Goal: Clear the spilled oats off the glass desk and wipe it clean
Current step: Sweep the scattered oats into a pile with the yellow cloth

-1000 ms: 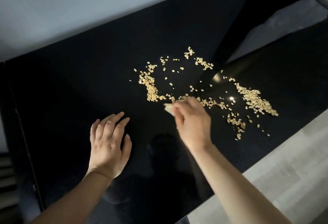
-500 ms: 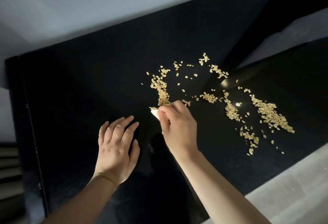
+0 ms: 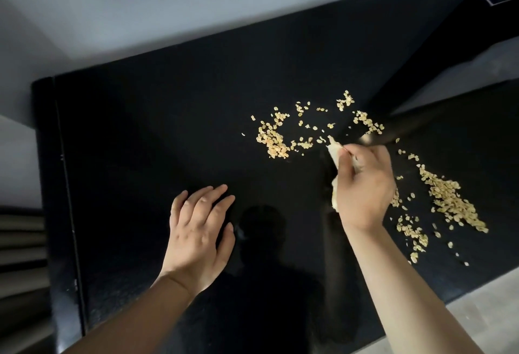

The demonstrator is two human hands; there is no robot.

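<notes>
Pale oat flakes lie scattered over the black glass desk (image 3: 157, 143). One clump of oats (image 3: 272, 140) sits left of my right hand, a longer heap of oats (image 3: 449, 202) lies to its right, and thin trails run between them. My right hand (image 3: 365, 185) grips a small beige cloth (image 3: 335, 151), whose tip touches the glass among the flakes. My left hand (image 3: 199, 235) rests flat on the desk with straight fingers, left of and nearer than the oats, holding nothing.
A light wall runs along the desk's far edge. A dark upright panel (image 3: 438, 53) rises at the far right, reflected in the glass. Pale floor (image 3: 488, 303) shows past the desk's near right edge. Stacked dark slats (image 3: 22, 252) lie at the left.
My right hand with the cloth swept left through the oats, then moved back right and farther away. The flakes in the middle shifted. My left hand stayed flat on the desk.
</notes>
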